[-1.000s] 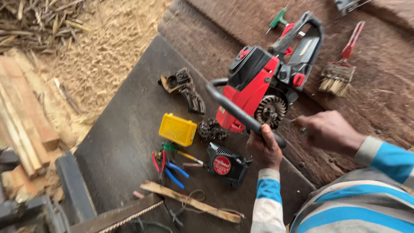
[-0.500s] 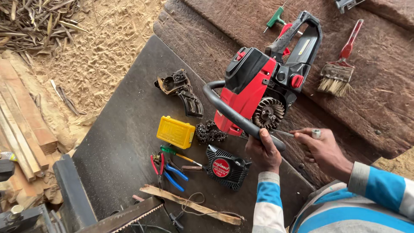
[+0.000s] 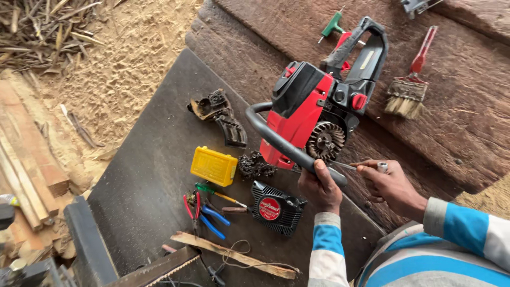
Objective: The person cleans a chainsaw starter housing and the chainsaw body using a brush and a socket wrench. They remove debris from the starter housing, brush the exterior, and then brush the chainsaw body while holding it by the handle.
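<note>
A red and black chainsaw body (image 3: 311,109) rests on a dark worktop (image 3: 154,175), its side cover off and a finned flywheel (image 3: 325,141) exposed. My left hand (image 3: 320,187) grips the front handle bar (image 3: 276,143) of the saw. My right hand (image 3: 388,183) holds a thin metal tool (image 3: 350,166) whose tip points toward the flywheel. A black starter cover (image 3: 277,207) with a red round label lies just left of my left hand.
On the worktop lie a yellow box (image 3: 214,166), a coiled saw chain (image 3: 255,166), a black cover part (image 3: 219,115), pliers (image 3: 204,212) and a screwdriver (image 3: 220,194). A brush (image 3: 410,87) and a green T-handle tool (image 3: 332,24) rest on the wood. Sawdust covers the ground at left.
My right hand has drawn in from the right toward the flywheel, now holding the thin tool by its tip. My left hand keeps its grip on the handle bar.
</note>
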